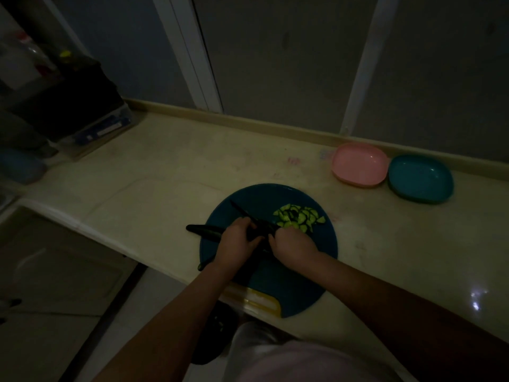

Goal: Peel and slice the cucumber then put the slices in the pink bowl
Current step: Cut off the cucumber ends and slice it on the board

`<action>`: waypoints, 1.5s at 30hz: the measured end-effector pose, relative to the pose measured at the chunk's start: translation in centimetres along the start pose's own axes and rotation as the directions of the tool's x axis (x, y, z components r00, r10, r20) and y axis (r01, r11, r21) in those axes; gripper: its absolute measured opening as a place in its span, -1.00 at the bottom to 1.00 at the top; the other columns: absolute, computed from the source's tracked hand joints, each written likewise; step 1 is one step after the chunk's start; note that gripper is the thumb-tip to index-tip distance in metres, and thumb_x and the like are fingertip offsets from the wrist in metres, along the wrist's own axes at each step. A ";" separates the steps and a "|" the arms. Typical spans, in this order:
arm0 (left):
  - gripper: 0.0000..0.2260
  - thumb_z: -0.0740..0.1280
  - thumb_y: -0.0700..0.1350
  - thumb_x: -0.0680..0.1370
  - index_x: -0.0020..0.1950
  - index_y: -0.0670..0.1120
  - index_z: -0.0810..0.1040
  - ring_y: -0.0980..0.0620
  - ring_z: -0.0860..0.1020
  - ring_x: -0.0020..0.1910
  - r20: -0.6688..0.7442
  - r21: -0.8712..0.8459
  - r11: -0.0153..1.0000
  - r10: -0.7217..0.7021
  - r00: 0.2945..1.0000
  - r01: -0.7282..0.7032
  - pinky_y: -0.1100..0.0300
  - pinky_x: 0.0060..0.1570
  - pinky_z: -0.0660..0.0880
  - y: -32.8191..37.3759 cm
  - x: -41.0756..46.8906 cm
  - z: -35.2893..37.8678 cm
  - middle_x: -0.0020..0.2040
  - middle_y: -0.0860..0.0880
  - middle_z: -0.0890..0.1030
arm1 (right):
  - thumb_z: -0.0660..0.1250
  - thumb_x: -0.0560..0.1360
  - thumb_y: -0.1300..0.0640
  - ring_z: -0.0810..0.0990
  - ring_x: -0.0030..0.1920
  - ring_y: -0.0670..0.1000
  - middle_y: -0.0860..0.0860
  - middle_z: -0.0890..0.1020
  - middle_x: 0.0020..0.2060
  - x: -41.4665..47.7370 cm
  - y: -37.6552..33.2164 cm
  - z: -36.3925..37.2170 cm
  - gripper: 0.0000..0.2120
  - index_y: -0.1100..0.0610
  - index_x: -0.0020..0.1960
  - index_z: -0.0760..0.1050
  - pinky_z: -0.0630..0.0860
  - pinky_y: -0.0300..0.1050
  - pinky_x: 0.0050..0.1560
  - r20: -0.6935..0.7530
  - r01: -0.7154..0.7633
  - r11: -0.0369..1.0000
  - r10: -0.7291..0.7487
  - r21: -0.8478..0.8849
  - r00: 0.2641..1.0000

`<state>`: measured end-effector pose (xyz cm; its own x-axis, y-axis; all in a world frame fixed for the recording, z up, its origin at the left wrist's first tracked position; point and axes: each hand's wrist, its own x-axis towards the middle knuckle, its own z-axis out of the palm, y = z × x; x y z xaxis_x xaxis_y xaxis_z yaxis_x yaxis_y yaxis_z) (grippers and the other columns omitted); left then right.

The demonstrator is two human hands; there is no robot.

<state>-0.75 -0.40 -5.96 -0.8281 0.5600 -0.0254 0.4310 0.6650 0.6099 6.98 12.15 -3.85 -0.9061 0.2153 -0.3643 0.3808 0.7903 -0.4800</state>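
A round teal cutting board (pixel 308 260) lies on the counter in dim light. On its far right part sits a pile of green cucumber slices (pixel 298 217). My left hand (pixel 238 239) is closed on a dark, unsliced length of cucumber (pixel 205 230) that sticks out past the board's left edge. My right hand (pixel 293 245) grips a dark knife (pixel 249 215), whose blade points up and left across the cucumber, just beside the left fingers. The pink bowl (pixel 358 164) stands far right near the wall, holding nothing I can see.
A teal bowl (pixel 420 179) touches the pink bowl's right side. Another dark long piece (pixel 205 264) lies at the board's near-left edge, under my left forearm. The board's yellow handle (pixel 261 300) overhangs the counter's front edge. Boxes and clutter (pixel 91 119) fill the far left.
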 end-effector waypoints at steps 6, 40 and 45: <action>-0.78 0.49 -0.11 0.39 -0.12 -0.11 0.49 0.07 0.48 -0.09 0.097 -0.017 1.000 0.015 0.995 -0.014 0.28 -0.17 0.34 0.0 0.2 -1.0 -0.09 0.00 0.52 | 0.10 0.62 0.06 0.28 -0.49 -0.08 0.00 0.32 -0.49 -0.8 2.6 -0.6 -0.53 0.14 -0.46 0.23 0.20 -0.17 -0.51 -0.080 -0.064 0.994 0.071 0.087 0.994; -0.76 0.37 -0.19 0.50 0.15 -0.17 0.54 -0.05 0.51 0.03 0.019 0.037 0.999 0.029 0.999 -0.030 0.35 -0.09 0.31 0.7 -0.7 0.2 0.06 -0.12 0.52 | 0.11 0.59 -0.03 0.59 -0.24 0.11 0.20 0.61 -0.24 -1.1 6.2 -1.6 -0.58 0.31 -0.10 0.53 0.55 0.02 -0.19 -0.070 -0.010 0.996 0.017 0.091 0.997; -0.76 0.38 -0.14 0.50 0.14 -0.17 0.55 -0.03 0.52 0.00 -0.038 0.009 1.000 -0.010 0.999 0.011 0.33 -0.13 0.30 1.2 -0.8 1.0 0.03 -0.11 0.54 | 0.12 0.60 0.01 0.48 -0.37 0.04 0.08 0.48 -0.40 -2.0 4.8 -0.7 -0.59 0.18 -0.36 0.37 0.39 -0.13 -0.35 -0.024 -0.028 0.997 0.030 0.073 0.999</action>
<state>0.83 0.44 -6.00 -0.8455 0.5340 -0.0021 0.4253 0.6757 0.6022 10.50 15.94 -4.91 -0.8985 0.2522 -0.3593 0.4184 0.7399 -0.5268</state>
